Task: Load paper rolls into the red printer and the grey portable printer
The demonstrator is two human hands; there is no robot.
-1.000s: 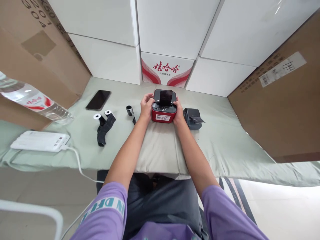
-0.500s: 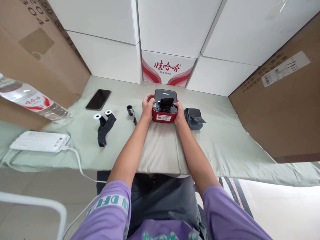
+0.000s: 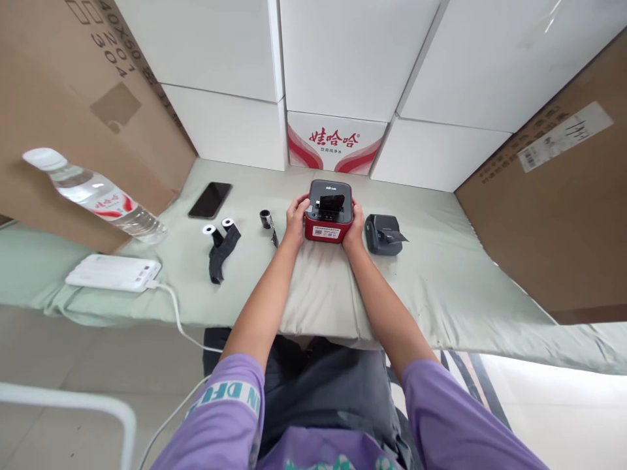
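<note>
Lid lower — hands [image 3: 296, 220] cupping printer [image 3: 328, 211]

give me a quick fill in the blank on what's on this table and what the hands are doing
1. The left hand and right hand grip the sides of a small printer whose lower body is ____.
2. The smartphone lies screen-up to the ____ of the printer.
3. The water bottle has a ____ cap.
4. The power bank has a white ____ plugged into it.

Missing words: red; left; white; cable
</note>
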